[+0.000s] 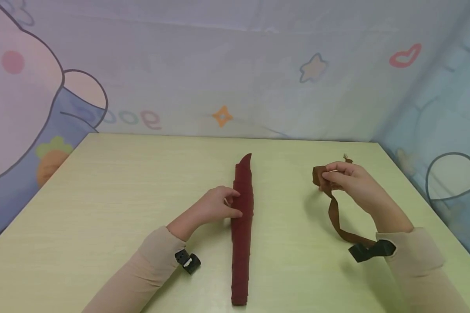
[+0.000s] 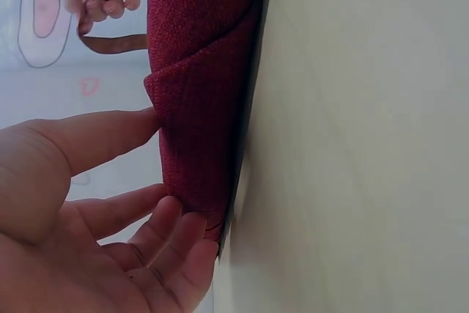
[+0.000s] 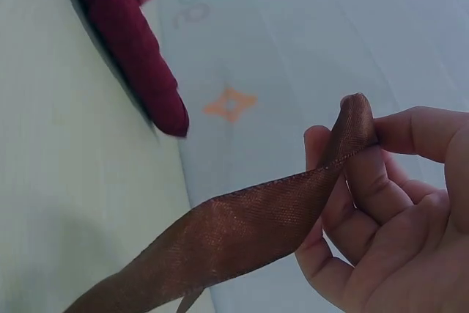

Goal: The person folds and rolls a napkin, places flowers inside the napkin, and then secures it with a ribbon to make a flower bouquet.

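Observation:
A long, narrow roll of dark red cloth [image 1: 240,252] lies on the table, running away from the person, its far end tapering to a pointed tip. My left hand [image 1: 213,205] rests its thumb and fingertips against the roll's left side. In the left wrist view the fingers are loosely bent along the cloth [image 2: 201,115], not wrapped around it. To the right, my right hand [image 1: 350,181] pinches a brown ribbon [image 1: 334,217] between thumb and fingers, above the table. The ribbon [image 3: 234,236] twists at the pinch and trails down toward the right wrist.
The pale wooden table [image 1: 121,182] stretches around both hands. Behind it hangs a printed cloth backdrop [image 1: 180,65] with cartoon figures, meeting the table's far edge. Black straps [image 1: 372,251] sit at both wrists.

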{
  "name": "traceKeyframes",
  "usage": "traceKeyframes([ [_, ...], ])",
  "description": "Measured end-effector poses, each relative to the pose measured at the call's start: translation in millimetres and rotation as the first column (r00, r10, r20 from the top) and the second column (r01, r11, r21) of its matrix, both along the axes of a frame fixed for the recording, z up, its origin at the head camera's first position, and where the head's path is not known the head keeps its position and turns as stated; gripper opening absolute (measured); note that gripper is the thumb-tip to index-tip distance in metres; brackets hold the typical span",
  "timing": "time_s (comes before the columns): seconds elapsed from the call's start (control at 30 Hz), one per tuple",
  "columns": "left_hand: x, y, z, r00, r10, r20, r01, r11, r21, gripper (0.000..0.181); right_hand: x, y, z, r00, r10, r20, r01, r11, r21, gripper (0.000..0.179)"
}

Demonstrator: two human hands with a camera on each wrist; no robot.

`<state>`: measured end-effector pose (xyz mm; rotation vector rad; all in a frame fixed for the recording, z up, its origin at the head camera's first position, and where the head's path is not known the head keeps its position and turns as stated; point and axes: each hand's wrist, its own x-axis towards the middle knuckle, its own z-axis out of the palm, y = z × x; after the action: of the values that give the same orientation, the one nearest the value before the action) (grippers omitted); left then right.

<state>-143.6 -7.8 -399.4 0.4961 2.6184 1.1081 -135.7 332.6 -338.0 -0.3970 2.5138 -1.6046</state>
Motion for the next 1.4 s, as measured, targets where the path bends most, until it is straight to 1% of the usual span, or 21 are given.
traceKeyframes([
  [0.1,1.5,0.0,1.4,1.000,-0.003,-0.008,0.003,1.000,0.006,0.052,5.6,-16.4,1.2,0.999,0.045,0.019,-0.045,0.998,0.045,0.019],
  [0.2,3.9,0.2,3.8,1.000,-0.006,-0.028,0.007,1.000,0.022,0.049,11.2,-30.8,2.0,0.993,0.109,0.039,-0.111,0.992,0.053,0.019],
  [0.3,7.1,0.5,8.2,0.998,-0.005,-0.070,0.007,0.999,0.036,0.045,16.3,-43.2,1.5,0.981,0.186,0.050,-0.188,0.981,0.049,0.018],
  [0.37,9.4,1.1,11.3,0.995,0.001,-0.104,0.004,0.999,0.050,0.042,19.9,-50.6,1.2,0.973,0.224,0.061,-0.227,0.972,0.057,0.017],
  [0.43,11.9,1.6,14.1,0.988,-0.001,-0.157,0.012,0.998,0.065,0.039,23.4,-57.4,0.7,0.963,0.258,0.075,-0.263,0.962,0.068,0.017],
  [0.5,14.8,2.7,16.3,0.978,-0.008,-0.207,0.029,0.994,0.102,0.035,26.7,-63.9,0.2,0.950,0.301,0.082,-0.307,0.949,0.071,0.016],
  [0.6,20.6,5.5,19.5,0.959,-0.036,-0.280,0.087,0.981,0.172,0.029,32.1,-73.3,-0.5,0.924,0.371,0.089,-0.376,0.925,0.055,0.015],
  [0.63,23.1,6.7,21.2,0.955,-0.046,-0.292,0.109,0.973,0.203,0.028,34.2,-76.5,-0.3,0.914,0.395,0.090,-0.400,0.915,0.047,0.014],
  [0.7,28.7,9.4,25.3,0.954,-0.069,-0.291,0.150,0.952,0.266,0.026,38.0,-82.8,0.2,0.896,0.435,0.091,-0.440,0.897,0.039,0.013],
  [0.77,35.0,11.7,29.7,0.961,-0.100,-0.258,0.186,0.924,0.334,0.025,42.6,-89.0,2.0,0.877,0.472,0.091,-0.476,0.879,0.028,0.013],
  [0.83,40.8,13.9,34.2,0.968,-0.141,-0.208,0.217,0.886,0.409,0.026,47.1,-94.7,4.6,0.865,0.495,0.085,-0.499,0.866,0.035,0.012],
  [0.9,46.0,15.5,38.0,0.968,-0.190,-0.165,0.247,0.845,0.475,0.027,51.7,-99.6,7.7,0.855,0.513,0.076,-0.517,0.855,0.040,0.011],
  [0.97,50.4,16.7,41.4,0.962,-0.239,-0.132,0.273,0.804,0.528,0.029,55.9,-103.5,10.3,0.847,0.528,0.065,-0.531,0.846,0.042,0.010],
  [1.03,54.2,17.5,44.2,0.951,-0.289,-0.108,0.297,0.764,0.573,0.031,59.4,-106.5,12.3,0.839,0.543,0.046,-0.545,0.837,0.051,0.010],
  [1.1,57.3,18.2,46.6,0.940,-0.329,-0.090,0.315,0.734,0.602,0.032,62.0,-108.8,13.5,0.819,0.573,0.020,-0.573,0.818,0.048,0.010],
  [1.13,58.5,18.4,47.5,0.936,-0.342,-0.080,0.317,0.723,0.614,0.032,63.2,-109.7,14.0,0.815,0.580,0.010,-0.579,0.813,0.053,0.010],
  [1.2,60.2,18.7,48.3,0.932,-0.358,-0.061,0.314,0.708,0.633,0.032,65.5,-111.0,15.2,0.808,0.589,-0.011,-0.588,0.807,0.065,0.010],
  [1.27,61.1,19.2,48.4,0.930,-0.364,-0.051,0.310,0.700,0.643,0.030,67.5,-111.4,16.5,0.804,0.594,-0.018,-0.592,0.803,0.071,0.010],
  [1.33,61.6,19.6,47.4,0.928,-0.370,-0.039,0.304,0.692,0.654,0.028,69.4,-111.3,17.7,0.811,0.585,-0.021,-0.582,0.809,0.082,0.010],
  [1.4,62.5,20.4,46.7,0.920,-0.391,-0.032,0.311,0.677,0.667,0.026,70.6,-110.5,18.8,0.812,0.582,-0.031,-0.578,0.811,0.088,0.010],
])
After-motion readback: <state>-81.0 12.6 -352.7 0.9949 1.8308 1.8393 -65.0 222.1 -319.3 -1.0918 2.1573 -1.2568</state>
